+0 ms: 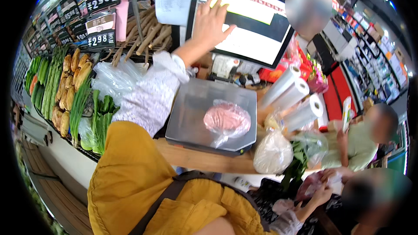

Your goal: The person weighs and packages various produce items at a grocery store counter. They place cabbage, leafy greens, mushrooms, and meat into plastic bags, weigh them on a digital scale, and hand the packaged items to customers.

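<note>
My left hand [209, 23] is spread over a lit touchscreen [251, 23], fingers apart and holding nothing. Whether a fingertip touches the glass, I cannot tell. Below the screen, a clear bag of pale pink meat [227, 119] rests on the dark plate of a weighing scale [187, 114]. At the lower right, my right hand [320, 196], in a matching pale patterned sleeve, grips a plastic bag with something dark red inside [306, 189]. Another person's hand [333, 173] is close against the same bag.
Clear plastic bag rolls [303, 112] stand right of the scale, near a bag of white food [273, 153] and leafy greens [295, 160]. Vegetables [68, 94] and loose plastic bags [114, 75] lie left. People stand at the right, one in a light green shirt [357, 148].
</note>
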Tool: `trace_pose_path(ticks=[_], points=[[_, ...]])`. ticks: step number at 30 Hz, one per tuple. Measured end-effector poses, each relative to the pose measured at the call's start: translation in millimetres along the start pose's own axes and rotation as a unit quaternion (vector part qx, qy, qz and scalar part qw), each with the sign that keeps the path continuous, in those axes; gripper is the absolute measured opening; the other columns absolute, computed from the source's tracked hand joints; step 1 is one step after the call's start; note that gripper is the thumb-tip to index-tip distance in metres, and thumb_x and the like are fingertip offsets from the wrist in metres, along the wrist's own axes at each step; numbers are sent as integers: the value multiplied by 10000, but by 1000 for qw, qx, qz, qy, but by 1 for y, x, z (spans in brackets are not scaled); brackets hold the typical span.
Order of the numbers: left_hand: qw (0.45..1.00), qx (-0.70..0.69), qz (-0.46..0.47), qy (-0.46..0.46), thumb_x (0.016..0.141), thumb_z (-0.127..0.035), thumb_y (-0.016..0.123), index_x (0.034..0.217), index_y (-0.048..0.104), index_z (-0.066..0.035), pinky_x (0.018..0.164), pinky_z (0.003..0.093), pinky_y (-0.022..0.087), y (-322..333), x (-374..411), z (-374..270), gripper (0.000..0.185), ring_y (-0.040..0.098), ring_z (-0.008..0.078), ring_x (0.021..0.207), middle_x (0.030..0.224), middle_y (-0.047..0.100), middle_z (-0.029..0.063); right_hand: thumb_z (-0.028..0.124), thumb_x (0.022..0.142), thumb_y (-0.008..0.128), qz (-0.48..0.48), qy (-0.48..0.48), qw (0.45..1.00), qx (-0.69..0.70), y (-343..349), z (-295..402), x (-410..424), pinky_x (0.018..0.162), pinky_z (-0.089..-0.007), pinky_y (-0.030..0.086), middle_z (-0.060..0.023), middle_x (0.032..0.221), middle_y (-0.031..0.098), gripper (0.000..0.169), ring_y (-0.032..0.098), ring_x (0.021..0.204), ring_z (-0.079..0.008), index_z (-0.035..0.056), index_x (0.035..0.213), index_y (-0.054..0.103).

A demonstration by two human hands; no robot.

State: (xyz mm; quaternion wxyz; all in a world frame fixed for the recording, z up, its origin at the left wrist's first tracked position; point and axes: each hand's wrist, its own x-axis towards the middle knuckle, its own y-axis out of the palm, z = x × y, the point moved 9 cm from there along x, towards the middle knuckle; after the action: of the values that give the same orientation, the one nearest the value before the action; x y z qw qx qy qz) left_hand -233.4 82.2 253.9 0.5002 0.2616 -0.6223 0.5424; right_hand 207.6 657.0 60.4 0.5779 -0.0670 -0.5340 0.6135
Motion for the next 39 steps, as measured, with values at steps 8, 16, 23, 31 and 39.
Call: trace_pose_path(ticks=[8, 16, 23, 31, 39], points=[[985, -161, -14, 52, 774, -289, 722, 1101, 599, -53, 919, 419, 404, -19, -38, 0, 422, 526, 338, 1073, 1101, 602, 152, 363, 845, 631, 50, 1, 994, -99, 9, 45, 11, 897, -406, 440, -221, 1204, 543, 555, 557, 1061, -359, 22, 1258, 483], [879, -380, 285, 34, 724, -183, 748, 935, 645, -58, 897, 389, 445, -26, -183, -66, 266, 571, 300, 1034, 997, 640, 109, 174, 828, 630, 476, -100, 846, 218, 86, 227, -149, 656, -300, 494, -129, 816, 660, 270, 610, 692, -170, -3, 1031, 645], [834, -444, 327, -10, 617, -145, 806, 994, 639, -37, 935, 399, 425, -53, -246, -95, 426, 545, 311, 1083, 1121, 611, 109, 218, 794, 610, 472, -229, 847, 85, 163, 240, -251, 679, -490, 498, -225, 782, 644, 516, 627, 751, -406, 43, 1258, 465], [856, -412, 312, -26, 601, -259, 825, 1069, 629, -65, 943, 418, 416, -65, -274, -118, 543, 495, 315, 1143, 1215, 560, 101, 218, 788, 632, 432, -258, 863, 51, 171, 251, -257, 642, -469, 496, -191, 731, 649, 491, 634, 700, -376, 41, 1222, 485], [869, -394, 298, -13, 619, -388, 793, 1118, 613, -67, 954, 431, 379, -62, -276, -128, 620, 487, 320, 1132, 1239, 533, 104, 223, 784, 641, 421, -246, 869, 88, 167, 244, -246, 679, -460, 500, -192, 789, 654, 440, 630, 751, -385, 56, 1175, 524]])
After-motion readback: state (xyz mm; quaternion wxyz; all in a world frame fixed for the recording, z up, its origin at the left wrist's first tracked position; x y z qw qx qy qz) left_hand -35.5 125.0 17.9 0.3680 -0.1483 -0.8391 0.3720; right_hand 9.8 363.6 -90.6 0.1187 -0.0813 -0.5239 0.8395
